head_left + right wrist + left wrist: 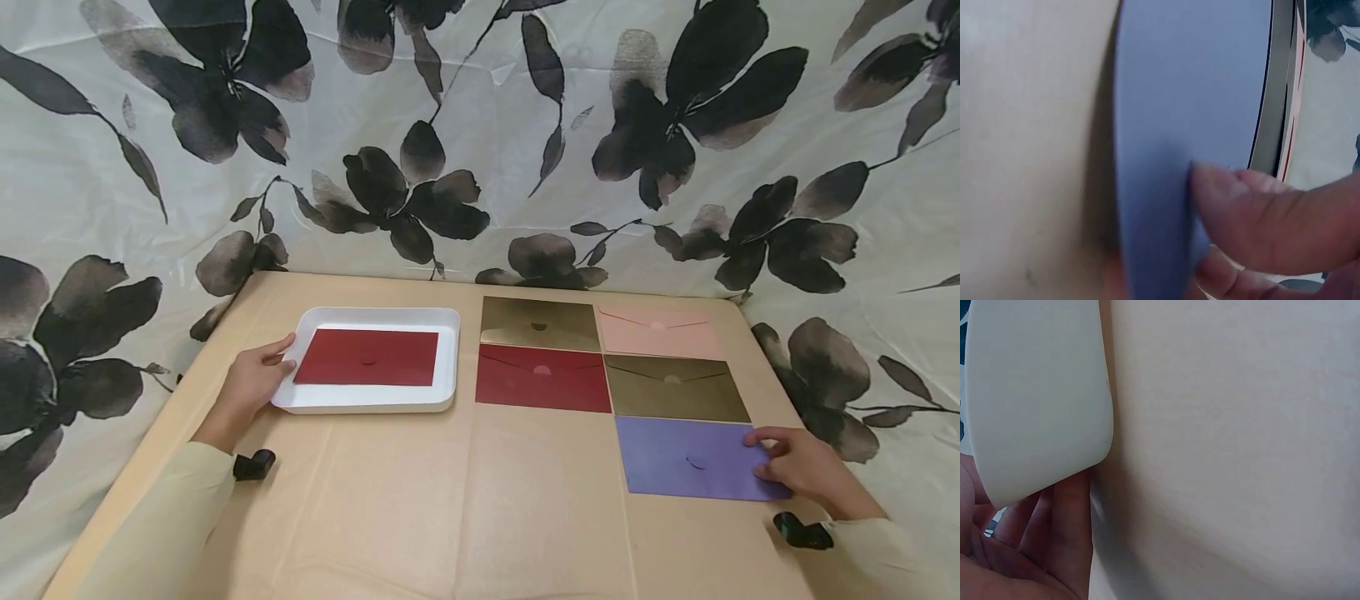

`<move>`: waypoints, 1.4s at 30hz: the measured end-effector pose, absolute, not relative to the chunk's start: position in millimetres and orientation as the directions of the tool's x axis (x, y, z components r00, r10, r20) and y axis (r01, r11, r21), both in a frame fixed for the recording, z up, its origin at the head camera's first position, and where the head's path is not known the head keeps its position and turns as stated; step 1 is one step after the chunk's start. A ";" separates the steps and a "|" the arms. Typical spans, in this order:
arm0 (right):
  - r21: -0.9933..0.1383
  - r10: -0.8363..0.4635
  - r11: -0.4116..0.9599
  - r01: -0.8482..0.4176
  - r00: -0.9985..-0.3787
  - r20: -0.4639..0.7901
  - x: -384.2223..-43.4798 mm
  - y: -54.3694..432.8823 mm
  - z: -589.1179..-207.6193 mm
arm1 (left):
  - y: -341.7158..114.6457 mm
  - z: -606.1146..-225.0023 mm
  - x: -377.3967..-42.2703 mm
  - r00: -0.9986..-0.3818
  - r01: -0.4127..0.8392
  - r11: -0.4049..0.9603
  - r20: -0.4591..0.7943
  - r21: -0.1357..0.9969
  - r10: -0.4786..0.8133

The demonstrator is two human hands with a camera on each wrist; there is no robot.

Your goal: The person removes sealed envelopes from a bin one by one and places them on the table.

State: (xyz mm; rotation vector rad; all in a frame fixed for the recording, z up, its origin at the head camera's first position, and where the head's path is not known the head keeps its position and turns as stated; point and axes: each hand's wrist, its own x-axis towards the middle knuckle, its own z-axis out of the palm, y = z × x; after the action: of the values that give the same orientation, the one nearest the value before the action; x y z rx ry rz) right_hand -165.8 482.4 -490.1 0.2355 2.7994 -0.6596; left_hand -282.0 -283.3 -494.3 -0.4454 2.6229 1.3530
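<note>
A white tray [360, 401] on the left of the table carries a dark red envelope [367, 358]. My left hand [255, 381] grips the tray by its left side; in the left wrist view its fingers [1071, 531] reach under the tray's lower edge. On the right, my right hand [798, 467] pinches the right end of a purple envelope [675, 458]. In the right wrist view the thumb [1229, 206] presses on the face of this envelope, which bends slightly and casts a shadow beside its lower edge.
Beyond the purple envelope lie a gold-brown envelope [675, 392], another dark red envelope [543, 383], a second gold-brown envelope [536, 321] and a pink envelope [660, 335]. The light wood-toned table [420, 508] ends at a floral cloth [480, 100] behind.
</note>
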 end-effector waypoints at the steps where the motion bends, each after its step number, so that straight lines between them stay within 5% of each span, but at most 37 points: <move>1: -0.406 0.098 0.889 0.213 -0.953 -0.287 -165.7 480.8 -489.4 | -283.7 -494.5 -282.0 -0.945 -0.327 0.546 -0.269 0.771 -0.187; 20: -0.388 0.091 0.906 0.168 -0.974 -0.209 -168.1 471.0 -479.1 | -285.3 -493.1 -282.6 -0.950 -0.314 0.551 -0.261 0.773 -0.175; 32: -0.768 -0.067 0.636 0.074 -0.986 -0.151 -174.8 430.3 -467.0 | -283.7 -492.7 -281.9 -0.959 -0.285 0.561 -0.233 0.777 -0.163; 42: -0.851 -0.143 0.515 0.101 -0.969 -0.201 -190.5 388.6 -462.1 | -283.9 -494.3 -281.7 -0.956 -0.293 0.565 -0.236 0.771 -0.173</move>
State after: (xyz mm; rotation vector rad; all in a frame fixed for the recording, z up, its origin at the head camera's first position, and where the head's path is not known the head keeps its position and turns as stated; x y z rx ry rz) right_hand -190.5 388.6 -462.1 -0.0356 2.5120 -1.4355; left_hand -281.7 -283.9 -494.3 -0.3981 2.6589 1.3479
